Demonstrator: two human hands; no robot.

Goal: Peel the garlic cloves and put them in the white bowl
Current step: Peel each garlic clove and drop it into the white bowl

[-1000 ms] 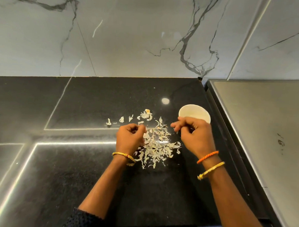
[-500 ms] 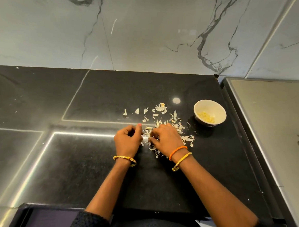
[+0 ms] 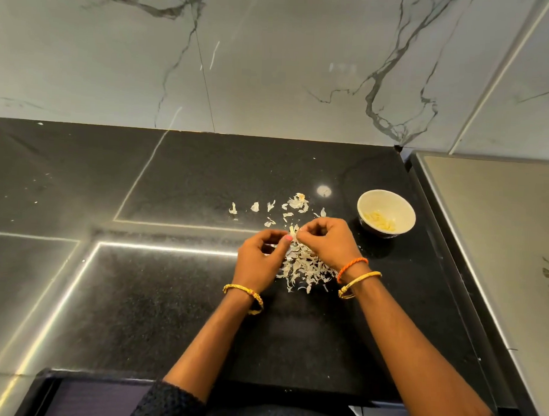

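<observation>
Both hands meet above a heap of garlic skins [image 3: 302,267] on the black counter [image 3: 137,296]. My left hand [image 3: 261,259] and my right hand [image 3: 328,243] have their fingers curled, and together they pinch a small pale garlic clove [image 3: 294,232] with papery skin sticking up between the fingertips. The white bowl [image 3: 403,210] stands to the right of my right hand, a short gap away. Several peeled yellowish cloves [image 3: 379,220] lie in its bottom.
Loose skin flakes [image 3: 267,207] are scattered behind the hands. A grey steel surface [image 3: 498,236] borders the counter on the right, close past the bowl. A marble wall [image 3: 273,66] closes off the back. The counter's front edge lies near my elbows.
My right hand came back from the bowl to the skin heap, then rose a little with a clove pinched against my left hand's fingers. The camera shifted left and the bowl's inside came into view.
</observation>
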